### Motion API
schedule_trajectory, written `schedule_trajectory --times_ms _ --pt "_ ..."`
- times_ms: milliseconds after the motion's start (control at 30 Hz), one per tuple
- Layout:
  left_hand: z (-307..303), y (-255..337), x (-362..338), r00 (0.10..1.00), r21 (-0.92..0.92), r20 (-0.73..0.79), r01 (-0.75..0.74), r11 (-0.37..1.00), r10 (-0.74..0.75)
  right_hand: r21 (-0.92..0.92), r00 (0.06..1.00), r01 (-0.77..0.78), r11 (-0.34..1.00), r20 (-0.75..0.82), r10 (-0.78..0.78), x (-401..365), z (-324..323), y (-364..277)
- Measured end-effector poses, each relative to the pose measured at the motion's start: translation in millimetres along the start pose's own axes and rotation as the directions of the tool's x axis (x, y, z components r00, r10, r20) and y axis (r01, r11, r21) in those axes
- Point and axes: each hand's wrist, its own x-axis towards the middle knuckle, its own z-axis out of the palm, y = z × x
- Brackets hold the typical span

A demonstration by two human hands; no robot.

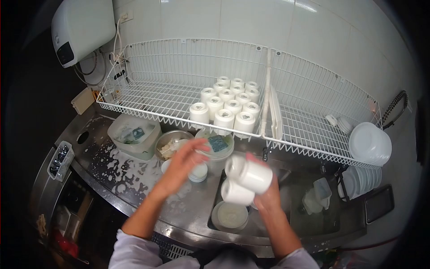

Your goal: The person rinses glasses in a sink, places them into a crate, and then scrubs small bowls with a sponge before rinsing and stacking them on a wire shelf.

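White cups [258, 177] are gripped in my right hand [268, 196], tipped on their sides above the sink; their exact number is hard to tell through the blur. My left hand [181, 162] hovers over the counter with its fingers apart and nothing in it. Close by that hand are a small stack of white bowls [197, 172] and a metal bowl [162, 142] of pale scraps. Behind it stands a round white tub [222, 155] with a dark green scouring pad [217, 143]. Below the cups, a round container [230, 216] of cloudy water sits in the sink.
A white wire rack [152, 107] spans the wall and holds several upside-down white cups [224, 117]. Left, a plastic tub [134, 145] stands on the sudsy counter [105, 172]. White bowls [369, 143] and upright plates [365, 179] are at right.
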Motion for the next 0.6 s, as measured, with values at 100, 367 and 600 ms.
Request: schedule_trajectory --times_ms 100,367,600 --pt "17.7 -12.3 -3.5 0.988 -0.108 0.001 -0.155 0.982 0.156 -0.208 0.960 0.250 0.945 0.177 -0.215 35.3 78.4 -0.5" --pt "-74.0 8.6 102.6 0.856 -0.466 -0.514 -0.229 0.854 -0.051 -0.213 0.917 0.337 0.917 0.294 -0.268 150.7 210.9 37.7" --pt "-151.6 -33.9 183.2 0.930 -0.408 -0.333 0.007 0.913 -0.156 -0.380 0.877 0.435 0.817 0.383 -0.289 211.7 192.2 13.9"
